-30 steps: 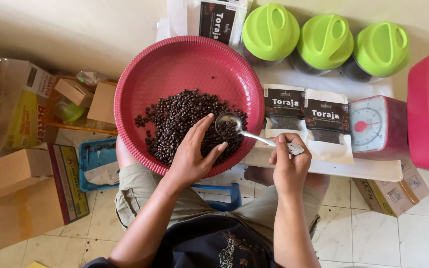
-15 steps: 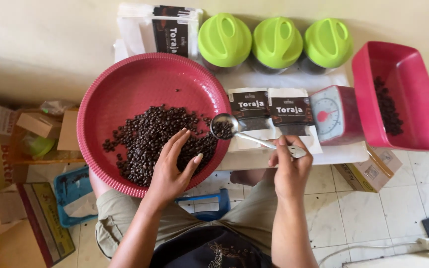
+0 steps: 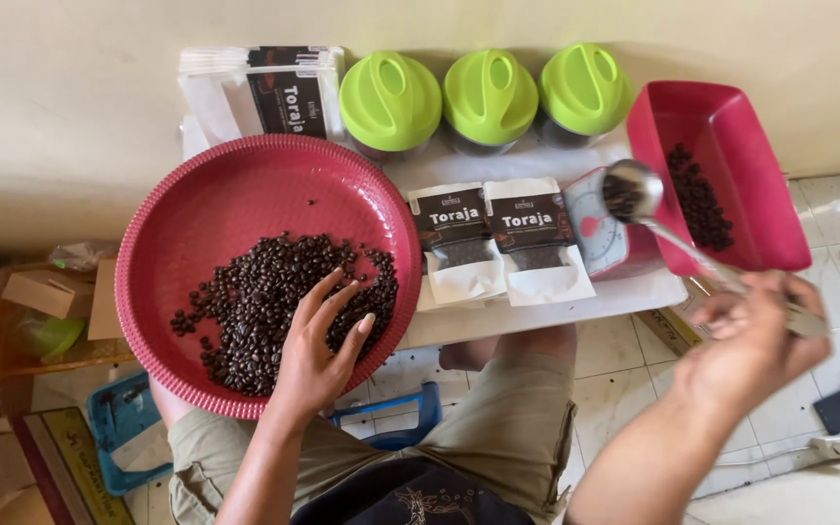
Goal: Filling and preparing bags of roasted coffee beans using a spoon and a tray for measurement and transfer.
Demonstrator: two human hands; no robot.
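Resting on glossy dark beans (image 3: 274,292) in ribbed round tray (image 3: 245,180), left hand (image 3: 318,345) fingers spread, right hand (image 3: 755,340) clenched on metal scoop (image 3: 634,194) beside red bin (image 3: 731,126).

R hand (image 3: 755,340) blurred, scale dial (image 3: 595,228) part-hidden

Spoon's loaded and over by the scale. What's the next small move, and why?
Probably carry the metal spoon slightly further right and tip it into the red rectangular plastic tub. The right hand holds it full of dark coffee beans, its bowl beside the tub's rim, where beans already lie.
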